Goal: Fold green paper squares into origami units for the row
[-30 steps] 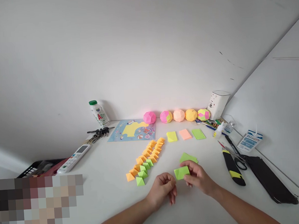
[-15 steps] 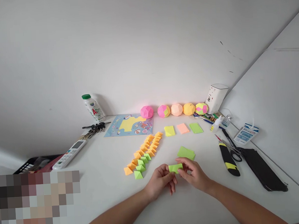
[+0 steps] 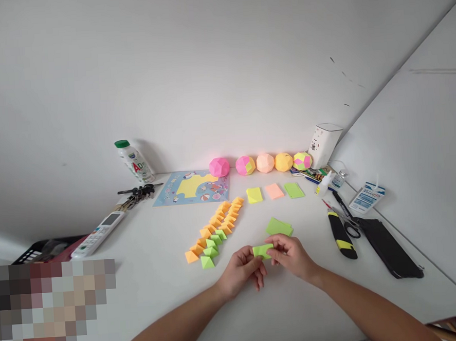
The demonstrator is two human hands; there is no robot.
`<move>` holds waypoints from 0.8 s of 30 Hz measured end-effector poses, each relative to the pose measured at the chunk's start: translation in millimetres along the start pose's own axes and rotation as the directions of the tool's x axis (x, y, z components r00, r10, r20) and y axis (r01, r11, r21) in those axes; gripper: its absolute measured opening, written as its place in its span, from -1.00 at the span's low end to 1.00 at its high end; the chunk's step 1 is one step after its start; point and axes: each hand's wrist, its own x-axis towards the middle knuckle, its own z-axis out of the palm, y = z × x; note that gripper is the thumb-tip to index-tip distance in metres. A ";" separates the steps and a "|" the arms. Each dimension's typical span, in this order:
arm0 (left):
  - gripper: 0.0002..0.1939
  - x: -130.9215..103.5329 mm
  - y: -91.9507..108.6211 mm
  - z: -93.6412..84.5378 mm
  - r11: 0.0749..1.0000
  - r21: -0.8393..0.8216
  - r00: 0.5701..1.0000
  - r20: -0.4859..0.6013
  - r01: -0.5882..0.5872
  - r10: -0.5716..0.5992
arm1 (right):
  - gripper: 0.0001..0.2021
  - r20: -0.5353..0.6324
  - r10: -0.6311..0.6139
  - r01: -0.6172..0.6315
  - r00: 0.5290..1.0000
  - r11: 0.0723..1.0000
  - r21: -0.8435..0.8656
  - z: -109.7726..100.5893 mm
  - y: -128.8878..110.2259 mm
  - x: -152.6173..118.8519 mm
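A small folded green paper [image 3: 263, 251] is pinched between both hands above the white table. My left hand [image 3: 239, 272] grips its left end with thumb and fingers. My right hand [image 3: 293, 256] holds the right end, its thumb on the paper's front. Just behind my right hand lie loose green sheets [image 3: 279, 226]. To the left, folded orange pieces [image 3: 215, 221] form two slanting rows, with several folded green pieces [image 3: 212, 250] at the near end.
Five paper balls, one of them pink [image 3: 219, 167], line the wall. Yellow [image 3: 255, 195], peach and green paper stacks lie before them. A cutter [image 3: 342, 235], scissors and black pouch [image 3: 391, 248] are at right; a remote [image 3: 98, 234] and bottle [image 3: 137, 163] at left.
The view has shifted slightly, so the table items appear a little further left and higher. Both hands still hold the green paper, and my right thumb lies further over it.
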 end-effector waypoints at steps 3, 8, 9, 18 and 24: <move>-0.65 -0.5 -2.2 0.1 0.999 0.048 1.000 0.000 -0.001 0.001 | -0.72 0.007 0.019 -0.019 1.000 1.000 0.016 -0.1 -1.2 0.0; -0.62 -0.7 -3.8 -0.1 0.997 0.081 1.000 -0.012 0.017 -0.016 | -0.74 0.016 0.047 -0.048 0.999 0.998 0.034 -0.2 -2.3 0.1; -0.62 -0.7 -3.9 0.0 0.996 0.084 1.000 -0.017 0.021 -0.020 | -0.74 0.017 0.057 -0.058 0.998 0.998 0.038 -0.1 -2.9 0.1; -0.63 -1.0 -3.1 2.4 0.992 0.120 0.999 -0.021 0.030 -0.028 | -0.78 0.091 0.100 -0.108 0.991 0.990 0.092 -0.5 -2.8 -1.1; -0.61 -0.6 -2.5 2.9 0.995 0.096 0.999 -0.020 0.028 -0.026 | -0.75 0.161 0.154 -0.175 0.975 0.977 0.123 -2.0 2.1 3.4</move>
